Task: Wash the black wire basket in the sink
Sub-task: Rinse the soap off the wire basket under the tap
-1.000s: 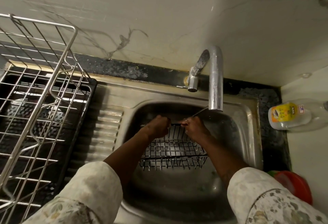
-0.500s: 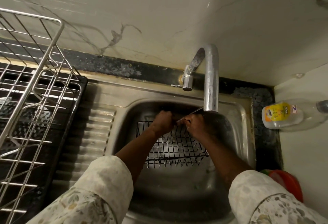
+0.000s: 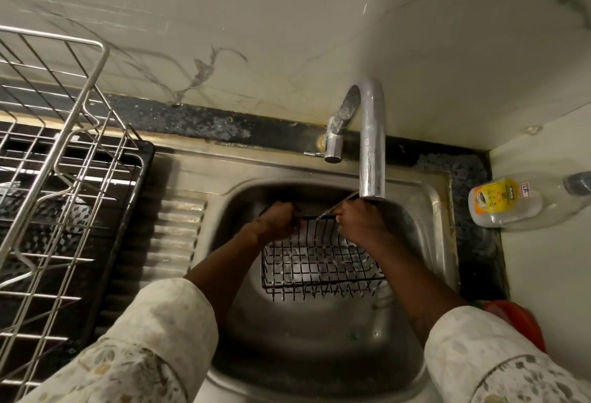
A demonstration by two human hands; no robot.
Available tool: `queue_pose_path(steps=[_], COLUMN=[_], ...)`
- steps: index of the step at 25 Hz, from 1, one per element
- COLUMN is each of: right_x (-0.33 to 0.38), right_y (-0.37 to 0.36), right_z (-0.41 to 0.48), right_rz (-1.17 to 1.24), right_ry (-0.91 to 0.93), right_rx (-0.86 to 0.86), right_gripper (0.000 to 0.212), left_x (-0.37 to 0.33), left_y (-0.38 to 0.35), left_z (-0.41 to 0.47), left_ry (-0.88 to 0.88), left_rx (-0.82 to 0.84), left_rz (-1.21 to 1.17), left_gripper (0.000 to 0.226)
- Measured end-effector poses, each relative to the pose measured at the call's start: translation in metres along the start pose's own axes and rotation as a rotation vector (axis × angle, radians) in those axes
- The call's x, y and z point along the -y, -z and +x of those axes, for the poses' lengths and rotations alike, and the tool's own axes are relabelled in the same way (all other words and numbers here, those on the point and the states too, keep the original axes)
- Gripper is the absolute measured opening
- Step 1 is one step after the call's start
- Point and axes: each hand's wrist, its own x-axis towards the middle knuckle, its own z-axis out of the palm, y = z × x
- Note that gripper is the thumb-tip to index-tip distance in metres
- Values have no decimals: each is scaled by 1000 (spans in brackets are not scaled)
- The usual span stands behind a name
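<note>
The black wire basket (image 3: 319, 262) sits inside the steel sink (image 3: 319, 358), its long axis running left to right and its open side facing up. Its far rim is lifted towards the back wall of the bowl, and the short prongs along the near edge point down and towards the person. The left hand (image 3: 277, 221) is curled in a fist round the far rim near its left end. The right hand (image 3: 358, 222) has its fingers curled round the same rim near its right end, just under the mouth of the tap (image 3: 371, 134).

A thin bright streak runs from the tap's mouth to the rim (water or a wire, hard to tell). Left of the sink, a steel rack (image 3: 68, 150) stands on a black tray (image 3: 144, 179) beside the ribbed draining board (image 3: 179, 230). On the right a clear bottle (image 3: 511, 203) with a yellow label lies on its side, well apart from the basket. A red thing (image 3: 521, 322) near the right sleeve (image 3: 499, 361) is partly hidden. The right forearm covers the basket's right corner, and the frame cuts off the rack on the left.
</note>
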Motion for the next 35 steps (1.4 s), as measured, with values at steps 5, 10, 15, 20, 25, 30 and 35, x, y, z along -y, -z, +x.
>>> queue_pose_path(steps=[5, 10, 15, 20, 25, 30, 35], right_x=[21, 2, 0, 1, 9, 20, 32], right_y=[-14, -23, -22, -12, -5, -7, -16], right_z=[5, -2, -18, -27, -19, -11, -6], right_rz=[118, 146, 161, 70, -62, -52, -90], right_ry=[117, 112, 123, 131, 205, 228, 206], right_rx=[102, 117, 56, -14, 23, 73, 2], right_gripper=[20, 21, 19, 10, 19, 19, 22], left_x=[-15, -19, -12, -5, -6, -4, -1], left_y=[-12, -4, -9, -7, -1, 7, 10], left_z=[3, 2, -9, -18, -13, -8, -12], left_ry=[-12, 85, 103, 185, 184, 179, 197], left_rx=[113, -8, -45, -171, -54, 28, 102], left_rz=[-93, -233, -203, -297, -344, -254, -366], left_gripper=[19, 20, 26, 22, 32, 34, 15])
